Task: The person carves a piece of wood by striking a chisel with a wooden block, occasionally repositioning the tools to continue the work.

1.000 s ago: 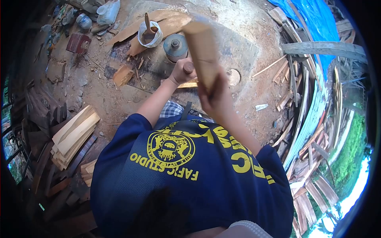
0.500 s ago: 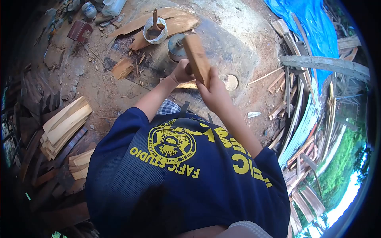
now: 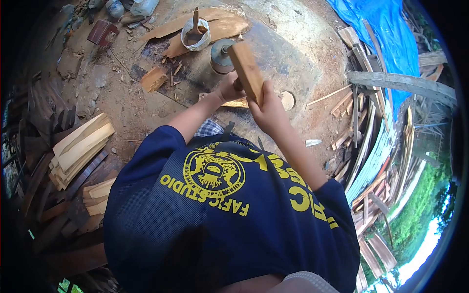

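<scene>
A thick rectangular wooden block [image 3: 247, 68] tilts up over the board on the ground, its lower end in my right hand [image 3: 270, 111]. The fingers of that hand are closed around the block, with the thumb along its side. My left hand [image 3: 228, 89] is closed beside the block's left face. A dark rounded end shows at its fingers, but most of what it grips is hidden. Below both hands lies a light wooden piece [image 3: 236, 103], partly covered by them. Just beyond my left hand stands a grey-green round metal object [image 3: 223, 56] with a knob on top.
A white tub [image 3: 201, 44] holds a brush [image 3: 196, 19] in brown stuff, near curved wood slabs [image 3: 227, 22]. A wood chunk [image 3: 153, 79] lies left. Stacked thin boards [image 3: 80, 149] sit further left. Planks, a grey beam [image 3: 398, 80] and a blue tarp [image 3: 373, 29] line the right.
The view has shifted slightly, so the surroundings sit a little further right and lower. Both hands keep their grip, and the block's tilt is nearly the same.
</scene>
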`<state>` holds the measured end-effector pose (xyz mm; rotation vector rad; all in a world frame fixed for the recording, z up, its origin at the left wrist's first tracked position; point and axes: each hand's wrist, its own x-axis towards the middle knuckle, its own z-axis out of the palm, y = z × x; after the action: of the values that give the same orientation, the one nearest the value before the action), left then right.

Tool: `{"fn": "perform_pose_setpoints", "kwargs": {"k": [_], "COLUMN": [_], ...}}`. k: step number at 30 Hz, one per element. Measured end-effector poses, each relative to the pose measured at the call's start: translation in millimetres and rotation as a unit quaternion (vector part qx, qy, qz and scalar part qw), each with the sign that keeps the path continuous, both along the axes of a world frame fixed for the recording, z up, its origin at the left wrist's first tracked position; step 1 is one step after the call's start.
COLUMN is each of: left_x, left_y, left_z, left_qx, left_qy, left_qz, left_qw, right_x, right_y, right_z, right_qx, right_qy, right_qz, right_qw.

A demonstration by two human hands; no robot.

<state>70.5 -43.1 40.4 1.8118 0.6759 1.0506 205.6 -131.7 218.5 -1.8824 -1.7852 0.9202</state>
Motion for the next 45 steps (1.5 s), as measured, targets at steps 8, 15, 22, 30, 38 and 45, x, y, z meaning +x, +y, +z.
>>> {"fn": "perform_pose_setpoints", "kwargs": {"k": [8,15,22,30,38,45], "left_x": [-0.7,-14.2,-2.5,19.5,22.5,20.4], "left_y": [-42.4,-85.5,-58.6,-73.4,-74.4,-73.2], "left_z": [-17.3,-54.1,-22.8,13.4,8.9,5.2], "left_qx": [0.115,0.083,0.124,0.122,0.139,0.122], "left_qy": [0.035,0.101,0.039,0.003,0.009,0.015], "left_qz": [-0.028,-0.162,-0.075,-0.116,-0.106,-0.082], "left_qw": [0.992,0.978,0.989,0.986,0.984,0.989], "right_x": [17.0,31.8,45.3,69.1,64.1,64.1], "right_y": [-57.0,-99.1,-100.9,-99.8,-96.8,-97.3], "right_z": [-16.0,-50.1,-41.9,-51.8,-64.9,-72.6], "right_qx": [-0.108,-0.218,-0.134,-0.132,-0.141,-0.133], "right_qy": [0.107,0.050,0.305,0.278,0.286,0.264], "right_qz": [-0.052,-0.015,-0.269,-0.280,-0.257,-0.249], "right_qw": [0.987,0.975,0.904,0.909,0.913,0.922]}}
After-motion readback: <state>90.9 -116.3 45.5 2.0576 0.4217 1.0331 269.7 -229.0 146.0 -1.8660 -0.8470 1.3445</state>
